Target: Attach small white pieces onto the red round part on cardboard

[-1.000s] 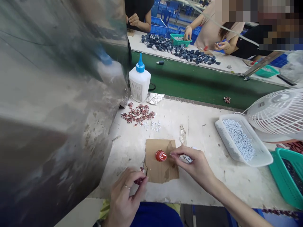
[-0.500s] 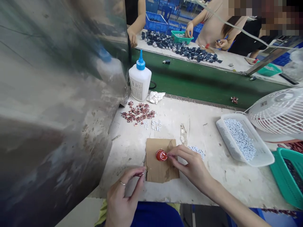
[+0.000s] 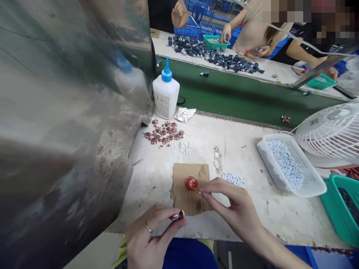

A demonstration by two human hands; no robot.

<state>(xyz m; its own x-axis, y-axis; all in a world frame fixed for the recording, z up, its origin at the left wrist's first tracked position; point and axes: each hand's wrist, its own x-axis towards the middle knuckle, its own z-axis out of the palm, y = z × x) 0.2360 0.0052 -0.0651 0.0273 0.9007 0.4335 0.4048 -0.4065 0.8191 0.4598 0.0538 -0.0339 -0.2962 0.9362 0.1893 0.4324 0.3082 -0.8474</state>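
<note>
Between thumb and forefinger, my left hand [image 3: 153, 233] grips a small dark red-brown part [image 3: 177, 215] with a whitish area on it, above the table's front edge. My right hand [image 3: 232, 207] is pinched on a tiny pale piece [image 3: 200, 192], over the right side of a cardboard square [image 3: 182, 201]. Just left of those fingertips stands a small round red pot [image 3: 191, 183] on the cardboard. A little heap of pale blue-white pieces [image 3: 232, 179] lies behind my right hand. Farther back are a cluster of red-brown parts [image 3: 165, 133] and scattered white pieces [image 3: 185, 148].
A white bottle with a blue nozzle [image 3: 166, 97] and crumpled tissue [image 3: 185, 114] stand at the back. To the right are a white basket [image 3: 262, 149], a fan [image 3: 331, 130] and a green basket [image 3: 333, 209]. A metal panel [image 3: 84, 112] walls the left. Co-workers' hands are beyond the green conveyor [image 3: 224, 89].
My left hand has moved right and turned its part into view. My right hand has drawn back slightly from the red pot. Parts on the conveyor have shifted right.
</note>
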